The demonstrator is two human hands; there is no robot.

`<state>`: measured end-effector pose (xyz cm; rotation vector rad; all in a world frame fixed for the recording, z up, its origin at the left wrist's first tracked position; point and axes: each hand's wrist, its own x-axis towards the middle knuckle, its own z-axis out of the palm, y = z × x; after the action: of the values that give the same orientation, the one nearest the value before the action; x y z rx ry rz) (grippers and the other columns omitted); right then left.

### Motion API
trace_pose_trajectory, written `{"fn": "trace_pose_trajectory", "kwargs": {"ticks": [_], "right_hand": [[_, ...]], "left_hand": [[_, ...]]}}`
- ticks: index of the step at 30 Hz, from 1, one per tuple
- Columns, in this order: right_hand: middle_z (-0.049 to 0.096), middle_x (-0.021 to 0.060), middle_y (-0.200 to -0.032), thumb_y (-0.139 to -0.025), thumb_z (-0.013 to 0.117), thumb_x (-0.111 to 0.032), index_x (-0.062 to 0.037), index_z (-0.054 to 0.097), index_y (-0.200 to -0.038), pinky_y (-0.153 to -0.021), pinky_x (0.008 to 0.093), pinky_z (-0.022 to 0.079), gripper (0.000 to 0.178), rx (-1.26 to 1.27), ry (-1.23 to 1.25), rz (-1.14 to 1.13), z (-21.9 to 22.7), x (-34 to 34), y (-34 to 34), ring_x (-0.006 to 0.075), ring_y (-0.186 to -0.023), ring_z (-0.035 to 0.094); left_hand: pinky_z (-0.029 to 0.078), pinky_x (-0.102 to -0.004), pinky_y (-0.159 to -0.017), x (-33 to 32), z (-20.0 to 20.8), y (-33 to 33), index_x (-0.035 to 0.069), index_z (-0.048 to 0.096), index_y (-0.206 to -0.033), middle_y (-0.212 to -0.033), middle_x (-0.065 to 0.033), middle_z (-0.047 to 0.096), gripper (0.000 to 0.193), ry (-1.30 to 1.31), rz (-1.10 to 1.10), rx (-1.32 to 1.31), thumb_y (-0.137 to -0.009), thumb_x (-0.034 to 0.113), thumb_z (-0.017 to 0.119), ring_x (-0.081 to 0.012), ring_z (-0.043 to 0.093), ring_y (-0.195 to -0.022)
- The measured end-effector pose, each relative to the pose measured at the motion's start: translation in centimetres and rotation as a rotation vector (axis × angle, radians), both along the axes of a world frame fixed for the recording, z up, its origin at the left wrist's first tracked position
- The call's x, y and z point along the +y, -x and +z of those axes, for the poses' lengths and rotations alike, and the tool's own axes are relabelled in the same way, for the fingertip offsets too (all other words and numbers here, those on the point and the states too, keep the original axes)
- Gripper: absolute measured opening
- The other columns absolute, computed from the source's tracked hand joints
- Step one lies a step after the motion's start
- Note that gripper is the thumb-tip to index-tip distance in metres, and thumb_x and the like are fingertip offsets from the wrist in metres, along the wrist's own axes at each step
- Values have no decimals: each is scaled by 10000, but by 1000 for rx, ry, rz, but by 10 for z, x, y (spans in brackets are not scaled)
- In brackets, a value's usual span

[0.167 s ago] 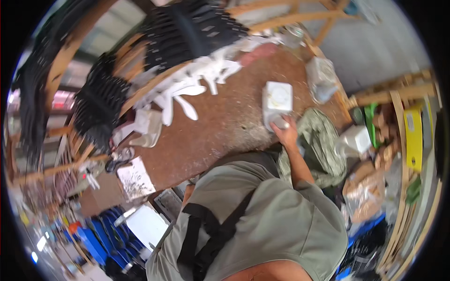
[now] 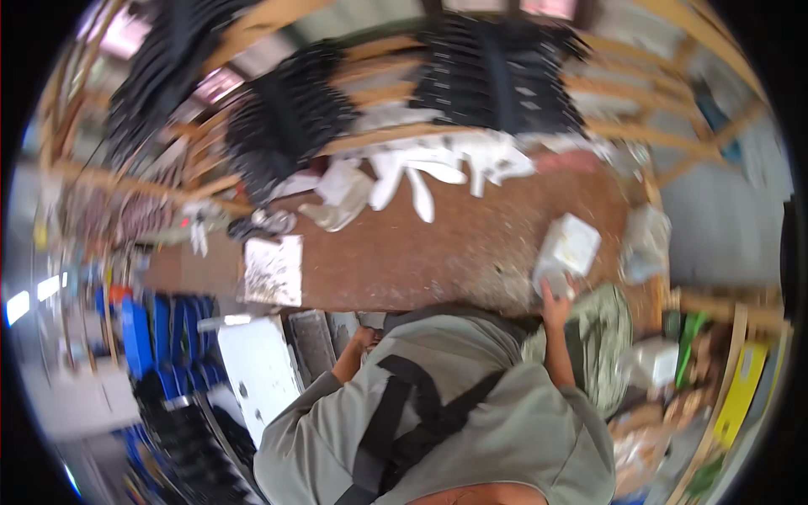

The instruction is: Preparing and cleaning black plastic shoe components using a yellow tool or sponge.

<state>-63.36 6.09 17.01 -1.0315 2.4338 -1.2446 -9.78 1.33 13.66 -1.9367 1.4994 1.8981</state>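
Note:
My right hand (image 2: 557,301) is closed round the narrow near end of a white plastic container (image 2: 574,241), which lies on the brown workbench (image 2: 471,252). Its broad, squarish end faces away from me. A crumpled grey-green cloth or bag (image 2: 608,353) lies beside my right wrist. Low on the left, just past the bench's front edge, my left hand (image 2: 367,338) is beside grey box-like pieces (image 2: 314,341). It is small and blurred, so its fingers and anything in them do not show clearly.
White cut pieces (image 2: 421,181) line the bench's back, below racks of black strips (image 2: 501,80). A cloudy plastic container (image 2: 645,244) stands at the right end. A speckled white sheet (image 2: 273,269) lies left, with blue plastic parts (image 2: 160,337) beyond.
The view has swung left and levelled, so the bench sits straighter. My left hand and forearm show more from behind my shirt. My right hand stays on the white container.

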Motion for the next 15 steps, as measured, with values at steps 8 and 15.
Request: {"fn": "trace_pose_trajectory", "kwargs": {"ticks": [8,15], "right_hand": [[467,226,-1262,-770,733,-256,68,453,-1264,-1029,409,299,654,-244,114,76,-1,-25,-20,359,-1170,422],[497,338,-1154,-809,690,-422,151,433,-1194,-909,455,391,737,86,-89,-28,-14,4,-38,405,-1049,507]], "left_hand": [[504,-357,-482,29,-34,-27,-5,638,-727,-697,-122,619,184,-124,336,-183,-750,171,591,-225,618,-588],[505,-415,-763,53,-30,-29,-61,661,-864,-919,-269,642,415,70,306,-568,-775,329,550,-367,643,-862]]}}
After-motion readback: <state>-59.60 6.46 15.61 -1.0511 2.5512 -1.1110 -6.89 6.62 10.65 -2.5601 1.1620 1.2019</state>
